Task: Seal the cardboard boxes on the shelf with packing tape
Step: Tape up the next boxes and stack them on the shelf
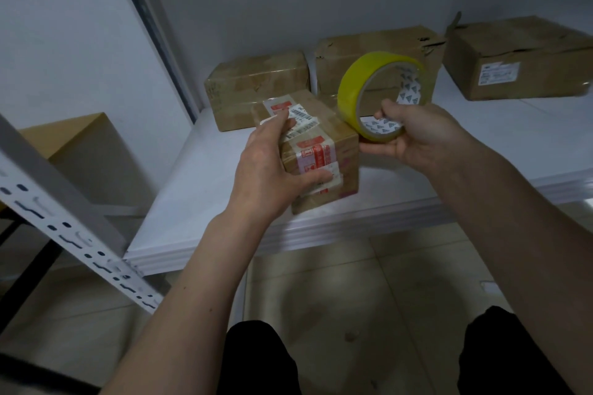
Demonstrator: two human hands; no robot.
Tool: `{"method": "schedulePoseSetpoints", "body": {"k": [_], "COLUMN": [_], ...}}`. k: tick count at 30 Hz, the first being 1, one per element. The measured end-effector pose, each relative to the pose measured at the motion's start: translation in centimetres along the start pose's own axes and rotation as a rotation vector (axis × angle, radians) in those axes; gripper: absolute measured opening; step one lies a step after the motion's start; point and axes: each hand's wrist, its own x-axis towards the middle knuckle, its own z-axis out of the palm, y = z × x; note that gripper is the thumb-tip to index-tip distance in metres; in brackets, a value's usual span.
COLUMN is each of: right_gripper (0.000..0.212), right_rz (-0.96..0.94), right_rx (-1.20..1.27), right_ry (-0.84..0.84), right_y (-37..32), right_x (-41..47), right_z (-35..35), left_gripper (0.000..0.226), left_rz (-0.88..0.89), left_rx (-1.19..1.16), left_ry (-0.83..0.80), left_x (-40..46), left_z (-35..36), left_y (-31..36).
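Gripping a small labelled box point(321, 154) at the front of the white shelf point(199, 202), the left hand point(269, 167) curled around its near end, while the right hand point(414, 135) pinched the yellow tape roll point(378, 96) upright just beside it.

Both arms reach forward, bare to the elbow, each hand gripping something.
The left hand point(269, 167) has its fingers spread and thumb curled inward toward the right; the right hand point(414, 133) pinches, its fingers curled above the thumb.
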Motion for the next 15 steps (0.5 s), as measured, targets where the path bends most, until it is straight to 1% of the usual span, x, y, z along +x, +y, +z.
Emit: {"method": "schedulePoseSetpoints", "body": {"k": [5,9,12,15], "right_gripper": [0.006,0.015,0.007,0.012], "right_rz": [0.062,0.084,0.099,0.143], "right_rx": [0.070,0.106,0.113,0.140], "right_ry": [0.006,0.001,-0.020,-0.011], "right_y": [0.5,0.6,0.5,0.9], "right_x": [0.1,0.2,0.2,0.3], "right_z": [-0.5,-0.9,-1.1,-1.3], "left_gripper": [0.099,0.101,0.102,0.100], "left_rz": [-0.004,-0.003,-0.012,-0.013], "left_rx": [0.002,0.014,0.013,0.006], "left_ry": [-0.003,-0.002,-0.008,-0.007], "left_x": [0.0,0.0,0.0,-0.1], "left_z": [-0.1,0.0,0.0,-0.1], "left_y": [0.2,0.1,0.1,0.2]}}
